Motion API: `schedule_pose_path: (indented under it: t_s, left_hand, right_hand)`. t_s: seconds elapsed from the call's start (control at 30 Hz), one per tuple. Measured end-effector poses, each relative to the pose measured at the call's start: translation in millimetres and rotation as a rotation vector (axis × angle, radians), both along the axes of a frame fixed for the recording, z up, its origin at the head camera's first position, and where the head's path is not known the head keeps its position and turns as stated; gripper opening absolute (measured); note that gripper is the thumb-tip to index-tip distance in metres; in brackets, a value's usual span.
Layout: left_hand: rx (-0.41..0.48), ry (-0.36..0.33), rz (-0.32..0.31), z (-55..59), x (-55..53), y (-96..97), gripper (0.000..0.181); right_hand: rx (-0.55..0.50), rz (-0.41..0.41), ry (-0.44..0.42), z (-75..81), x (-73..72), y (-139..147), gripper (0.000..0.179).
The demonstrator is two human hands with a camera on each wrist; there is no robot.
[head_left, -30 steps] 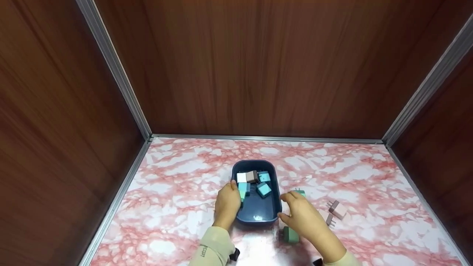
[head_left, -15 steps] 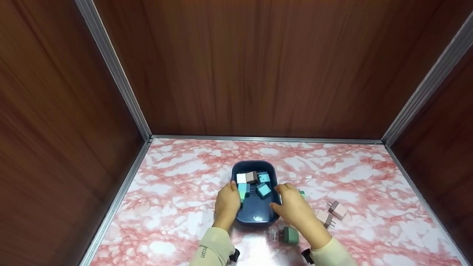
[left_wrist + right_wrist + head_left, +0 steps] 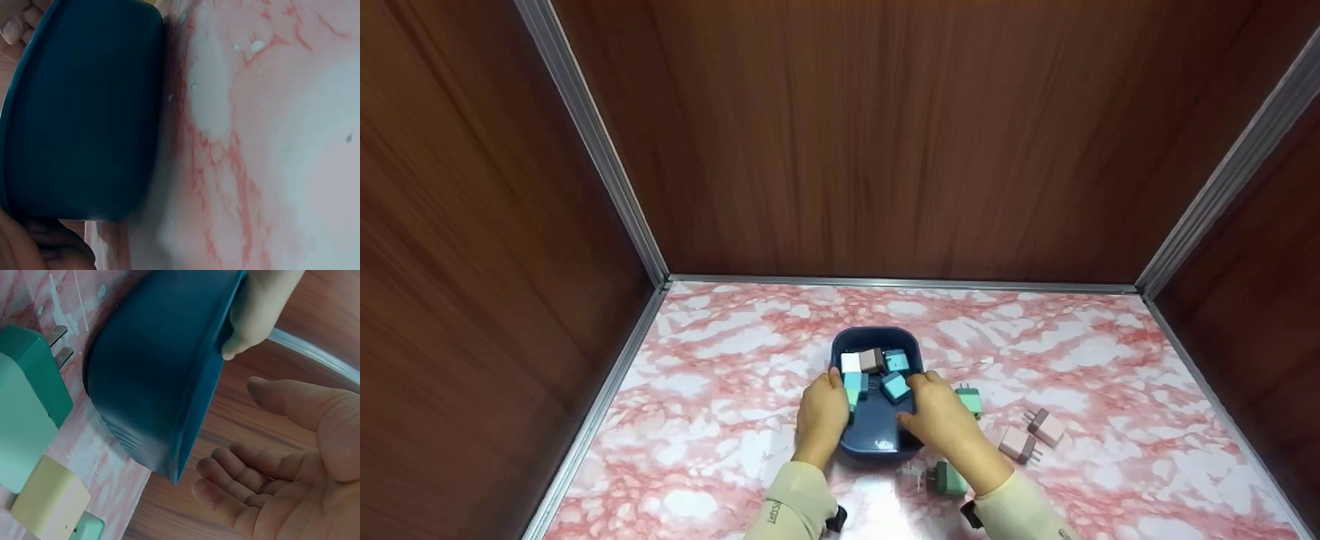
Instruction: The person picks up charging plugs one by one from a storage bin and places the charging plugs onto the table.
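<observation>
A dark blue plastic bin (image 3: 877, 431) stands on the marbled table, with several charger plugs in its far and left parts. My left hand (image 3: 821, 409) grips the bin's left wall, thumb over the rim. Over the bin's right rim, my right hand (image 3: 949, 416) holds nothing; in the right wrist view its fingers (image 3: 236, 472) are loosely bent and the thumb stands apart. Inside, a turquoise charger plug (image 3: 895, 386) lies near its fingertips. A white plug (image 3: 850, 363), a brown plug (image 3: 871, 360) and another turquoise plug (image 3: 896, 361) lie farther back.
Right of the bin lie a light green plug (image 3: 969, 401) and two pink plugs (image 3: 1045, 427). A dark green plug (image 3: 951, 478) and a small clear pronged piece (image 3: 913, 475) lie in front. Wooden panels (image 3: 885, 150) enclose the table at the back and sides.
My right hand has moved left, from beside the bin to over its right rim, uncovering plugs on the table. My left hand and the bin have stayed nearly still.
</observation>
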State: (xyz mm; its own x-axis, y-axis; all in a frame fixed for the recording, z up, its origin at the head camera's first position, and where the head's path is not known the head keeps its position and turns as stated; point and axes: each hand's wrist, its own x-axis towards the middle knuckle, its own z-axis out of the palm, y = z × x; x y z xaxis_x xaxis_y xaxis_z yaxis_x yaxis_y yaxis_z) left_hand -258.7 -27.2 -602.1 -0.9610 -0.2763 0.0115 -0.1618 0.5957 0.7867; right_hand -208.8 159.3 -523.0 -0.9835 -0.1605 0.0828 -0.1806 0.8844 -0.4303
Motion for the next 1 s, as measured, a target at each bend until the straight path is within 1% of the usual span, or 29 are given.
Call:
schedule_pose_path:
  t_s: [0.2, 0.53, 0.63, 0.83, 1.0]
  left_hand:
    - [0.009, -0.012, 0.003, 0.0, -0.5, 0.0, 0.045]
    - [0.01, 0.0, 0.001, -1.0, -1.8, -0.8, 0.045]
    - [0.006, 0.008, -0.002, -0.9, -1.7, -0.8, 0.045]
    - [0.013, 0.001, 0.0, 0.8, -0.1, -0.1, 0.043]
    - [0.008, 0.002, 0.004, 0.9, 0.6, 0.3, 0.043]
  right_hand:
    - [-0.012, -0.011, -0.026, -4.6, -6.8, -3.2, 0.06]
    - [-0.004, -0.005, 0.008, -12.4, -16.6, -7.3, 0.055]
    - [-0.015, -0.007, 0.011, -14.3, -17.9, -8.5, 0.055]
    - [-0.042, 0.009, 0.047, -19.3, -19.9, -12.9, 0.052]
    - [-0.014, -0.026, 0.041, -24.4, -23.0, -18.8, 0.052]
